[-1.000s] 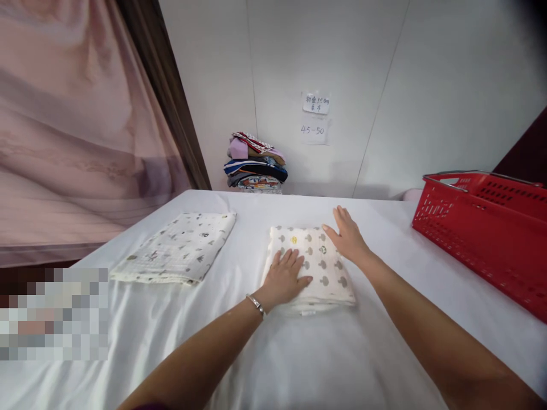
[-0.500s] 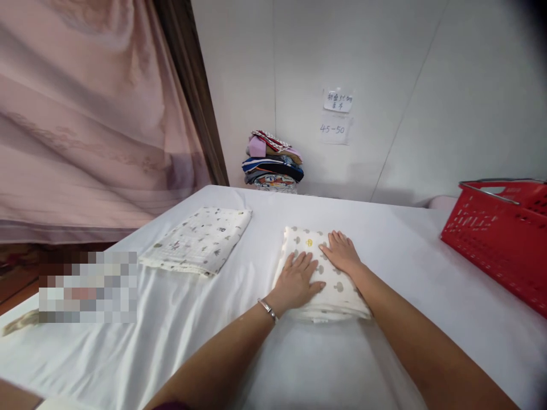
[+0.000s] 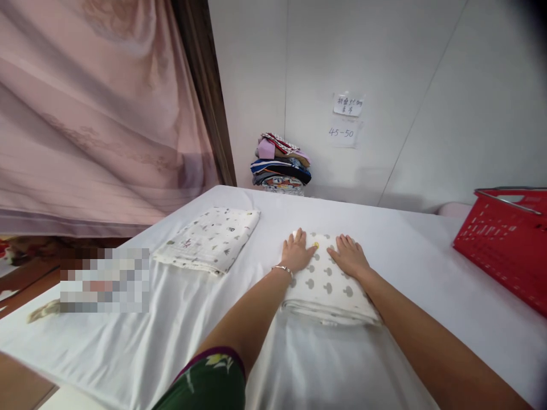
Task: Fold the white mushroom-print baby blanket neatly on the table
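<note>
A white cloth with grey printed shapes and one small yellow mark [image 3: 327,287] lies folded in several layers in front of me. My left hand [image 3: 298,250] rests flat on its far left part, fingers spread. On the far right part my right hand [image 3: 349,256] lies flat too, fingers stretched away from me. Neither hand grips anything. To the left lies a second folded white cloth [image 3: 209,239] with small scattered prints, apart from both hands.
The white-covered table [image 3: 179,324] has wrinkles on its left side. A red plastic basket [image 3: 508,245] with a metal handle stands at the right. Behind the far edge rises a stack of folded fabrics [image 3: 281,162]. A pink curtain [image 3: 106,114] hangs at the left.
My left hand has slid forward to the cloth's far left part. The right hand stays on the far right part. The whole view has shifted slightly.
</note>
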### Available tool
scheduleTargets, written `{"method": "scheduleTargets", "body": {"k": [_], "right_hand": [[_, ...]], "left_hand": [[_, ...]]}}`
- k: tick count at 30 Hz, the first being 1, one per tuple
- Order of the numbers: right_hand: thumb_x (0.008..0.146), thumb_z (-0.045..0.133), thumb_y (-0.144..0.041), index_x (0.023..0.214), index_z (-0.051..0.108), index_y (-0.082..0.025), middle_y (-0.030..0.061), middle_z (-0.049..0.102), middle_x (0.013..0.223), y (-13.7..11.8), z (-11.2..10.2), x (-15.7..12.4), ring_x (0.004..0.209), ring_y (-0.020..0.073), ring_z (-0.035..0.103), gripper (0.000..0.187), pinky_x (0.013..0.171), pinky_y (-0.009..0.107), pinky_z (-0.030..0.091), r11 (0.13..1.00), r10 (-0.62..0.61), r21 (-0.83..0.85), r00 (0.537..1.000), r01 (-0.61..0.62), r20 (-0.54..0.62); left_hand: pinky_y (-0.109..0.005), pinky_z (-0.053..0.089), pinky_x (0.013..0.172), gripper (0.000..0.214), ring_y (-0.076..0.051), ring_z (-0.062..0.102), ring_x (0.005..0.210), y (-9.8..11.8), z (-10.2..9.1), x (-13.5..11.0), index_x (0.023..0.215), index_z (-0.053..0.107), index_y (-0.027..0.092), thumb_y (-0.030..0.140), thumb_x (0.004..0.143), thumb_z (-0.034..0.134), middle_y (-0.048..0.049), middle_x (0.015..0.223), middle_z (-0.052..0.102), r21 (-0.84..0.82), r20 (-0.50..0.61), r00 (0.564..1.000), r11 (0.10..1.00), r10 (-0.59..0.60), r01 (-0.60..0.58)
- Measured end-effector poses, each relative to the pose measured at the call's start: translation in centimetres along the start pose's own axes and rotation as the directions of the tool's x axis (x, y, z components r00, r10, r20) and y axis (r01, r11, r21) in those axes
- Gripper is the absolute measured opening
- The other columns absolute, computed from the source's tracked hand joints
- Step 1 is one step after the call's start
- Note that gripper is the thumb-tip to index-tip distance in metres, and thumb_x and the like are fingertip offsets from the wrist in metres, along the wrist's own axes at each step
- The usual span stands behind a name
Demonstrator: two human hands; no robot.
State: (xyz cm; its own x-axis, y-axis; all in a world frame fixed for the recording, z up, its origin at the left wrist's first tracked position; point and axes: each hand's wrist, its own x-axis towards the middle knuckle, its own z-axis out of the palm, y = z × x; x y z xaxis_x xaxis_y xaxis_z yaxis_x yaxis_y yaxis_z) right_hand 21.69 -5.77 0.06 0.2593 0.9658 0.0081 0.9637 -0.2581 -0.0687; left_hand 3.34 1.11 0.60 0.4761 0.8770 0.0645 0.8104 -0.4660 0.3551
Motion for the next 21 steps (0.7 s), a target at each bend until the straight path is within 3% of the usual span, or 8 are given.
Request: {"method": "scheduleTargets", "body": {"k": [4, 8, 10, 15, 18, 21], "right_hand": [[0.09, 0.025, -0.053, 0.142, 0.028, -0.011, 0.0112, 0.02, 0.151, -0.2, -0.3, 0.1, 0.14, 0.025, 0.009, 0.067, 0.11, 0.047, 0.011, 0.996, -0.001, 0.086, 1.0, 0.002, -0.006], [0.085, 0.047, -0.046, 0.135, 0.042, -0.015, 0.0102, 0.024, 0.15, 0.2, -1.5, -0.1, 0.14, 0.025, 0.009, 0.059, 0.112, 0.046, 0.005, 0.888, 0.011, 0.459, 1.0, -0.004, -0.011], [0.085, 0.047, -0.045, 0.133, 0.045, -0.017, 0.0077, 0.028, 0.149, 1.0, -2.2, -1.0, 0.139, 0.0219, 0.014, 0.055, 0.112, 0.039, 0.012, 0.811, 0.043, 0.585, 0.999, -0.033, -0.004], [0.092, 0.035, -0.042, 0.14, 0.034, -0.015, 0.0065, 0.035, 0.146, 3.8, -2.2, -6.1, 0.129, 0.016, 0.039, 0.055, 0.102, 0.028, 0.036, 0.595, 0.205, 0.792, 0.979, -0.134, 0.012], [0.091, 0.039, -0.036, 0.138, 0.037, -0.014, 0.0088, 0.045, 0.139, 4.6, -1.5, -9.2, 0.117, 0.0175, 0.053, 0.052, 0.092, 0.028, 0.046, 0.465, 0.295, 0.864, 0.954, -0.195, 0.056], [0.089, 0.044, -0.033, 0.135, 0.041, -0.012, 0.0117, 0.058, 0.125, 4.9, -1.2, -11.1, 0.1, 0.0182, 0.063, 0.051, 0.079, 0.027, 0.053, 0.363, 0.351, 0.897, 0.929, -0.253, 0.12]], "left_hand": [[-0.046, 0.024, 0.108, 0.07, -0.03, 0.017, 0.138, 0.0, -0.1, 0.0, 0.144, 0.024, 0.024, 0.063, 0.085, 0.025, -0.0004, 0.154, 0.01, -0.011, 0.019, 1.0, 1.0, 0.01, -0.01], [-0.049, 0.024, 0.107, 0.069, -0.032, 0.019, 0.136, 0.6, -1.1, 0.1, 0.144, 0.024, 0.024, 0.061, 0.085, 0.027, -0.0021, 0.154, 0.009, 0.004, 0.048, 0.999, 1.0, 0.008, -0.008], [-0.055, 0.021, 0.106, 0.068, -0.036, 0.015, 0.137, 0.9, -1.6, -0.2, 0.143, 0.025, 0.024, 0.059, 0.086, 0.029, -0.0033, 0.154, 0.008, 0.039, 0.082, 0.997, 0.999, -0.003, 0.0], [-0.061, 0.01, 0.107, 0.058, -0.034, 0.009, 0.139, 1.1, -2.3, -2.9, 0.139, 0.034, 0.022, 0.051, 0.088, 0.033, -0.0081, 0.153, 0.014, 0.128, 0.113, 0.991, 0.989, 0.065, -0.08], [-0.06, 0.01, 0.107, 0.048, -0.031, 0.016, 0.138, 1.9, -2.5, -5.6, 0.127, 0.048, 0.02, 0.049, 0.09, 0.034, -0.0105, 0.147, 0.031, 0.144, 0.054, 0.982, 0.972, 0.18, -0.186], [-0.057, 0.015, 0.107, 0.042, -0.029, 0.03, 0.132, 3.9, -2.1, -8.5, 0.114, 0.058, 0.021, 0.049, 0.092, 0.035, -0.0094, 0.134, 0.049, 0.093, 0.011, 0.947, 0.942, 0.322, -0.321]]}}
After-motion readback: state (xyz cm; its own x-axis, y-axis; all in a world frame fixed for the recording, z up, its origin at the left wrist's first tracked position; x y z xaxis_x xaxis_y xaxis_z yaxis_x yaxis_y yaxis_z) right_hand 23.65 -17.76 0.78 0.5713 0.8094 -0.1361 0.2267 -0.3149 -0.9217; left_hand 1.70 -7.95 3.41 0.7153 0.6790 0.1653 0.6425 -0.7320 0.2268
